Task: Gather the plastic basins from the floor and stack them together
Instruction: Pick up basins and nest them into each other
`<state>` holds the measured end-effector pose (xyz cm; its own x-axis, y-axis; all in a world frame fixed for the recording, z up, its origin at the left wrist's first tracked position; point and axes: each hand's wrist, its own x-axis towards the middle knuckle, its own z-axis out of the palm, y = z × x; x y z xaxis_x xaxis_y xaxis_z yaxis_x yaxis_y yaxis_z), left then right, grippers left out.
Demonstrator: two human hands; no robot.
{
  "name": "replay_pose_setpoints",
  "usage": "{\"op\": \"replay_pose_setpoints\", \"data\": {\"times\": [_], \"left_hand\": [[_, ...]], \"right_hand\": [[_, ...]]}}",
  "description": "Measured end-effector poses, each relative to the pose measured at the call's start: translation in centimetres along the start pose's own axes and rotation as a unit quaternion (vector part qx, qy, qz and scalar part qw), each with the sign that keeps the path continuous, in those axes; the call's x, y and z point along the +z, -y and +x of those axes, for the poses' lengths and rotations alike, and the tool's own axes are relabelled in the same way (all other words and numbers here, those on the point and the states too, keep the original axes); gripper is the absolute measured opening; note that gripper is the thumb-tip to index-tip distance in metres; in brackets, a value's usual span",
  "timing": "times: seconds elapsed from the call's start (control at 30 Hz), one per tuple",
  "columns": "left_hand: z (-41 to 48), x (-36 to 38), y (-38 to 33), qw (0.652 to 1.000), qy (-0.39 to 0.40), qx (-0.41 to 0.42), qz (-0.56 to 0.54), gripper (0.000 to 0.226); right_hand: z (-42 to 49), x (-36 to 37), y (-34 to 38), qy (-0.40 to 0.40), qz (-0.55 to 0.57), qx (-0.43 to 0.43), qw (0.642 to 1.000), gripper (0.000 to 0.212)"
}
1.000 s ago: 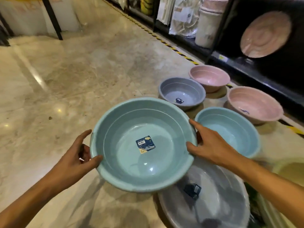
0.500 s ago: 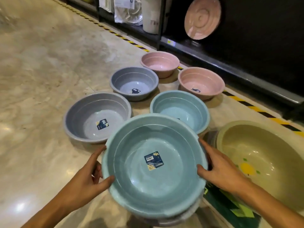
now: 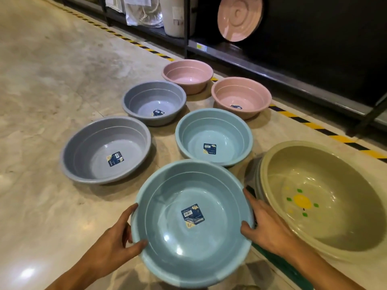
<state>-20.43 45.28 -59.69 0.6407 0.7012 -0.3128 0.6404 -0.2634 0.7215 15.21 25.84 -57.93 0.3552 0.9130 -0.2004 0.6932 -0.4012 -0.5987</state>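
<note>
Carefully, we held the large teal basin point(image 3: 194, 225) by its rim, left hand point(image 3: 117, 243) and right hand point(image 3: 266, 229) fingers clamped.
Tilted toward us, it could slip and strike the smaller teal basin point(image 3: 213, 137).

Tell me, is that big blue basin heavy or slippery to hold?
Probably light: the blue basin looks like thin, empty plastic. Maybe slippery, since its inside shines. The left hand and right hand grip opposite rims, which should steady it.

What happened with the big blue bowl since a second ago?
Both hands, left hand and right hand, carried the large blue basin to the right, off the grey basin, toward the beige flowered basin. The grip stayed the same, and the floor basins did not move.
</note>
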Motion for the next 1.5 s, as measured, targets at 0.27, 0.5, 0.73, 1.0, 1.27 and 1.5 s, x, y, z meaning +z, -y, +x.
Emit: {"op": "replay_pose_setpoints", "data": {"times": [0.27,0.5,0.73,1.0,1.27,1.5], "left_hand": [[0.8,0.4,0.0,0.999,0.002,-0.025,0.030,0.094],[0.6,1.1,0.4,0.997,0.012,-0.053,0.053,0.094],[0.9,1.5,0.7,0.998,-0.004,-0.046,0.052,0.097],[1.1,1.0,0.8,0.996,-0.036,-0.063,0.048,0.090],[1.3,-2.2,-0.5,0.987,-0.143,-0.066,-0.028,0.077],[4.4,-13.0,-2.5,0.978,-0.158,-0.133,0.038,0.080]], "right_hand": [[0.5,2.0,-1.5,-0.006,-0.060,0.049,0.997,0.097],[0.8,2.7,-1.8,0.021,-0.040,0.050,0.998,0.096],[0.8,2.5,-1.7,0.030,-0.064,0.064,0.995,0.093],[-0.2,2.2,0.0,-0.045,-0.145,0.102,0.983,0.084],[3.6,-1.2,3.7,-0.091,-0.071,0.038,0.993,0.067],[14.4,-4.3,9.2,-0.001,-0.089,-0.050,0.995,0.068]]}}
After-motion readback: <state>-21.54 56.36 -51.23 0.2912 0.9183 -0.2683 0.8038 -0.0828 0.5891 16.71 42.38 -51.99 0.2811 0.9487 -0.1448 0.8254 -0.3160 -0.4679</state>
